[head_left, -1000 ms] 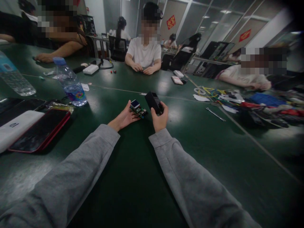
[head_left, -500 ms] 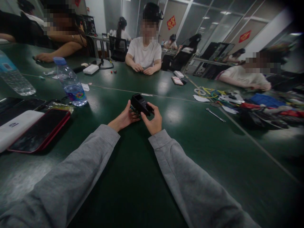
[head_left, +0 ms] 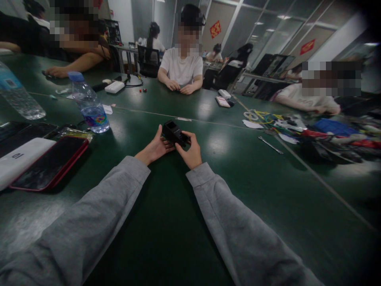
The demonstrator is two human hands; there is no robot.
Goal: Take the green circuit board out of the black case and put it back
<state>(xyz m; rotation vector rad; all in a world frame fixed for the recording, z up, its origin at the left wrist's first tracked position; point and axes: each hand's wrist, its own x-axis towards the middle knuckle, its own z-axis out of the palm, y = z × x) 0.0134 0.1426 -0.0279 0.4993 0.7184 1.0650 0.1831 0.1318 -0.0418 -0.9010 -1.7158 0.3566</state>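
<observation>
Over the table in front of me is a small black plastic device housing (head_left: 172, 131) with a rectangular screen window and small buttons or slots on its face. My right hand (head_left: 192, 151) grips its right end, thumb on the near side and fingers on the far side. My left hand (head_left: 154, 147) cradles the left end, its fingers reaching under the housing and its thumb raised along the left side. The underside is hidden by the fingers and the housing itself.
At left are a plastic bottle (head_left: 89, 107), another water bottle (head_left: 20, 95), a red-edged phone (head_left: 50, 163) and a white power bank (head_left: 24, 159). To the right lie a wrench (head_left: 270, 145) and a heap of cables (head_left: 327, 135). A person (head_left: 181, 67) sits opposite.
The black housing has shifted slightly left and tilted flatter. Greenish parts seen along its lower left edge before are now hidden. My right hand moved slightly left with it; the left hand barely moved.
</observation>
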